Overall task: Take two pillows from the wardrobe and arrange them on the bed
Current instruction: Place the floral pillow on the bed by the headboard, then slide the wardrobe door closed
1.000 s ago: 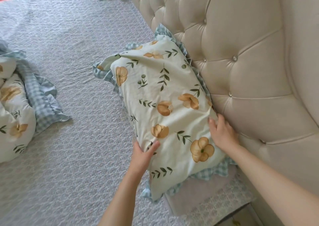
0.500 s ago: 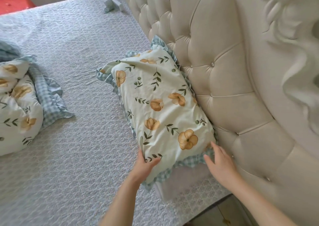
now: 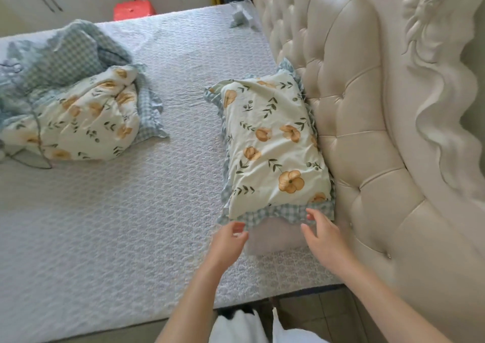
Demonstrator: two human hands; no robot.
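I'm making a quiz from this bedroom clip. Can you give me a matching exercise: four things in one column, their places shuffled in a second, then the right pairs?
Things:
1. floral pillow
2. second floral pillow
3. red box
4. hands (left hand, right hand)

Places:
A. beyond the far edge of the bed
B. crumpled on the left of the bed
C. along the tufted headboard
D. at the near frill of a pillow, gripping nothing

Pairs: 1-C, 2-B, 3-A, 4-D
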